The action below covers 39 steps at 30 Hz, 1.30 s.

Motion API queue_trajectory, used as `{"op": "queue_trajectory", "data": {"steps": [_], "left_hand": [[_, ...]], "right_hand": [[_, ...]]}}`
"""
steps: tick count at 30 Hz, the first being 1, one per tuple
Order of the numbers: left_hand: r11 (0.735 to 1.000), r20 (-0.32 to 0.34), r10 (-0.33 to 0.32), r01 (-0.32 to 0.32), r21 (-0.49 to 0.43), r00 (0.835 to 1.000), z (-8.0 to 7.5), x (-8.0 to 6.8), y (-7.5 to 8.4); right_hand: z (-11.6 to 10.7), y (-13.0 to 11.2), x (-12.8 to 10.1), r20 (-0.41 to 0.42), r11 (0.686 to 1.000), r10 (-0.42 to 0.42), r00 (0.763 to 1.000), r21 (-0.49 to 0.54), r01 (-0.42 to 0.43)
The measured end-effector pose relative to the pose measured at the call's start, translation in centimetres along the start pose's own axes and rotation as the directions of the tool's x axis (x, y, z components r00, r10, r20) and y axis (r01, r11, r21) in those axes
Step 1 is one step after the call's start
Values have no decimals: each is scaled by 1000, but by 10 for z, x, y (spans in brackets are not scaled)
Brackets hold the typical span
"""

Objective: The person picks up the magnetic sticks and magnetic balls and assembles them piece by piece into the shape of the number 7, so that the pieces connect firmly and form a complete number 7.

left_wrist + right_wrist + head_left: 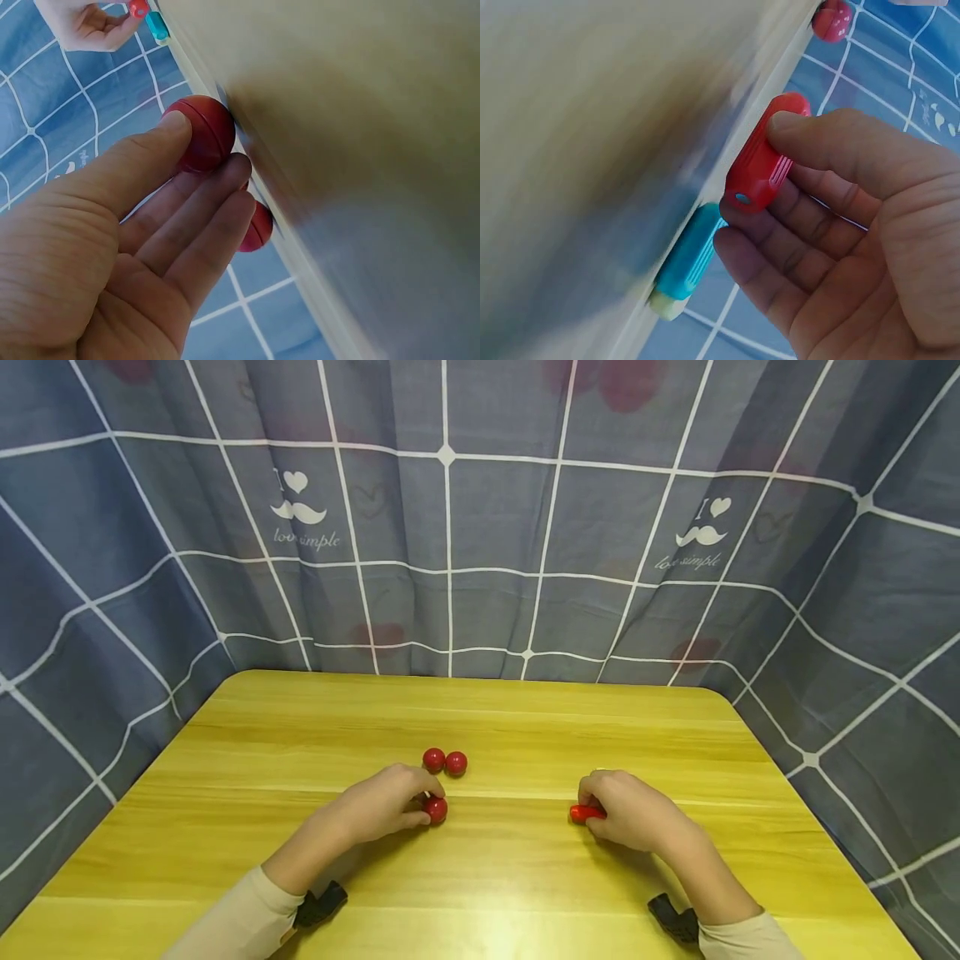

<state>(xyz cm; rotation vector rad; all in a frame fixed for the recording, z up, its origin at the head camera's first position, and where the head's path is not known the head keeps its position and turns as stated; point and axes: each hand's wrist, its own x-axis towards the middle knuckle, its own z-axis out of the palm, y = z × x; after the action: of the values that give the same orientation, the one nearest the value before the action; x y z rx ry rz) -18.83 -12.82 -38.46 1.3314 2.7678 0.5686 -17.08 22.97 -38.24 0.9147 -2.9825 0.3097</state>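
Yellow table point(300, 735), checked curtain point(480, 527) behind. I log: left hand point(386, 802) pinching a red ball point(436, 809) near centre; two more red balls point(445, 762) just beyond. Right hand point(633, 810) pinching a red cylinder point(585, 812). Only the right wrist view shows a teal cylinder point(688, 259) beside it.

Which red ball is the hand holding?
The nearest red ball, pinched in the left hand. The other two red balls sit side by side farther back on the table, untouched.

Red ball point(436, 810), red ribbed cylinder point(586, 813)
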Motion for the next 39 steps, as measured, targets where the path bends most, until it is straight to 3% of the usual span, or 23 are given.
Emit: {"op": "queue_trajectory", "data": {"steps": [12, 22, 39], "left_hand": [[1000, 9, 12, -11, -10, 1000, 3, 1, 4], [1000, 21, 0, 1, -23, 1000, 3, 1, 1], [1000, 10, 1, -1, -16, 1000, 4, 1, 0]], "right_hand": [[8, -28, 18, -69, 989, -143, 987, 19, 145], [11, -47, 32, -14, 990, -137, 990, 19, 138], [13, -80, 59, 26, 976, -219, 975, -2, 219]]}}
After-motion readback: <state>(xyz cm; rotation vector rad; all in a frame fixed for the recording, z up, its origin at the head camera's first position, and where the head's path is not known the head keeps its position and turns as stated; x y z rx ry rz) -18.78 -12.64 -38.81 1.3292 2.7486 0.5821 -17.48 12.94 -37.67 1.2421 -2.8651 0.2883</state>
